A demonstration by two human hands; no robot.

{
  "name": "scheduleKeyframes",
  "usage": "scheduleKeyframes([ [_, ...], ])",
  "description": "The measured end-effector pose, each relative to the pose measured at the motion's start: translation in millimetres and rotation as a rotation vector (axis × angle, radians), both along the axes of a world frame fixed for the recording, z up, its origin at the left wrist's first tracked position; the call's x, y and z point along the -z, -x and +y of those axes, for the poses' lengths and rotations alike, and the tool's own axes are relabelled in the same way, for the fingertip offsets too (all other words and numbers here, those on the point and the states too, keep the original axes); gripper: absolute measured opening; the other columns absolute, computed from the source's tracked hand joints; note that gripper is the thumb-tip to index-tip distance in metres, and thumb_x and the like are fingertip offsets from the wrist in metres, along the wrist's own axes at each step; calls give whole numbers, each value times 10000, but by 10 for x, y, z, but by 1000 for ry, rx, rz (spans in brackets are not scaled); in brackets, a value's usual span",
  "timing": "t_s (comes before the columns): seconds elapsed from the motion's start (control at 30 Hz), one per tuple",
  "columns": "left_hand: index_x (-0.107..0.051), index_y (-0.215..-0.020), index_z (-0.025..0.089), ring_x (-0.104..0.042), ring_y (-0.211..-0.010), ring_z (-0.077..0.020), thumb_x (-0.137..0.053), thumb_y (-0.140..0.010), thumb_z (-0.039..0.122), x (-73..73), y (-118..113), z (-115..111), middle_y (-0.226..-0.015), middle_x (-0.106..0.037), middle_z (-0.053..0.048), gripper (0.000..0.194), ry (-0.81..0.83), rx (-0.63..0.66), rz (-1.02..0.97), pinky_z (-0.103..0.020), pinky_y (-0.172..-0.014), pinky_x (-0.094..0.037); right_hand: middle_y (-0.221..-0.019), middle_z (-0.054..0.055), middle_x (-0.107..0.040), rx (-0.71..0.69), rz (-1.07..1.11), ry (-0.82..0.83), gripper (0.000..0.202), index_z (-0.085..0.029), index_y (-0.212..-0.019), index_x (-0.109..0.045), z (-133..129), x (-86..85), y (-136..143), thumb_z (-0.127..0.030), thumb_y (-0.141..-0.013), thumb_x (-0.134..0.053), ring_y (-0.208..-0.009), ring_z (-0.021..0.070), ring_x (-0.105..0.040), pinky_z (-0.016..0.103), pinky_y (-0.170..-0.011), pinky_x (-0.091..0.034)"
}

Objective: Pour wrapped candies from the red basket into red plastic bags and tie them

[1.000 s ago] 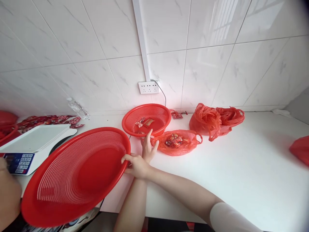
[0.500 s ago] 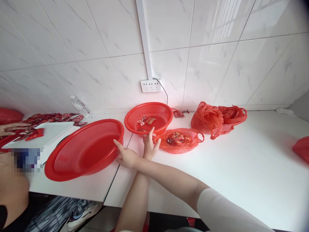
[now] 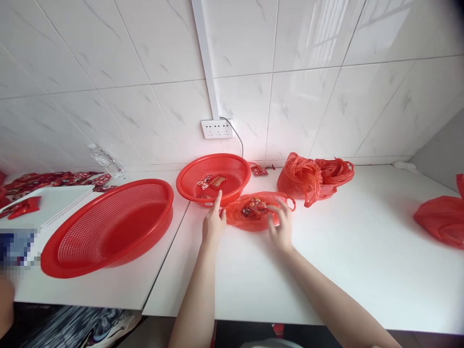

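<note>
A red plastic bag (image 3: 242, 223) lies spread on the white table, its mouth showing small red printed packets (image 3: 254, 208). My left hand (image 3: 213, 223) is at the bag's left edge, index finger stretched toward the basket and thumb apart from it, by the bag. Over the right part of the bag is my right hand (image 3: 282, 227), fingers spread and slightly blurred. Just behind, a round red mesh basket (image 3: 232, 181) holds a few packets. To the left stands a larger red mesh basket (image 3: 139, 227) with nothing visible inside; neither hand touches it.
Bunched red plastic bags (image 3: 308, 179) sit against the wall at right, with another red bag (image 3: 440, 217) at far right. A clear bottle (image 3: 107, 160), red packets (image 3: 54, 180) and a white tray (image 3: 60, 197) are at left. Another person's arm shows at lower left.
My right hand has left the rim of the large basket and moved right to the plastic bag, so my arms no longer cross. The view has turned slightly right.
</note>
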State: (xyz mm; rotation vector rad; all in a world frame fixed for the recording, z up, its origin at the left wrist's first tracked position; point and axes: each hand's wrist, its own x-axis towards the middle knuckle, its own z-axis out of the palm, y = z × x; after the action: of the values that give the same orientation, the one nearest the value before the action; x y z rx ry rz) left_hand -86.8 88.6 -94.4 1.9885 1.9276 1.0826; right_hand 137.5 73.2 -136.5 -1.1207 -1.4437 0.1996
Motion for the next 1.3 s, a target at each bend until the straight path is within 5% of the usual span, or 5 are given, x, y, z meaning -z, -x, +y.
scheduleKeyframes([
  [0.1,-339,-1456,267,-640,-767,-178,-531,-846,191,19,-54,-95,-898,-662,-37,644,19,-17,-113,-310,-756,-508,-1326,138,-479,189,127,153,228,-193,-909,-676,70,157,-598,-351,-862,-517,-1301,286,-417,523,-1055,-344],
  [0.47,-627,-691,193,-631,-711,-208,-633,-716,412,216,-65,-437,-737,-661,-46,221,162,-215,-385,-351,-736,-517,-1426,137,-500,-329,376,492,504,-214,-1243,-639,155,91,-923,-484,-821,-598,-1374,277,-385,483,-1109,-299],
  [0.83,-736,-935,207,-615,-1111,-278,-695,-768,347,-1270,-205,-1070,-1128,-701,-74,222,-284,-45,-922,-496,-1053,-414,-1211,67,-657,125,-8,-207,290,-253,-1177,-659,-480,-1490,-872,-279,-913,-542,-1238,254,-535,515,-1068,-382],
  [1.13,-394,-1422,355,-698,-777,-174,-672,-801,302,-1590,-627,-938,-1023,-670,-20,682,-70,218,-895,-426,-877,-558,-1289,72,-609,-76,-45,-45,363,-272,-1273,-589,-587,-1723,-736,-339,-918,-550,-1229,245,-544,472,-1021,-460],
  [1.3,-359,-1425,361,-441,-406,-33,-649,-814,319,-1728,-786,-833,-814,-561,52,678,229,455,-819,-266,-520,-545,-1340,66,-572,-253,-144,-109,404,-270,-1322,-540,-588,-1899,-583,-306,-920,-548,-1288,237,-490,453,-1061,-437],
])
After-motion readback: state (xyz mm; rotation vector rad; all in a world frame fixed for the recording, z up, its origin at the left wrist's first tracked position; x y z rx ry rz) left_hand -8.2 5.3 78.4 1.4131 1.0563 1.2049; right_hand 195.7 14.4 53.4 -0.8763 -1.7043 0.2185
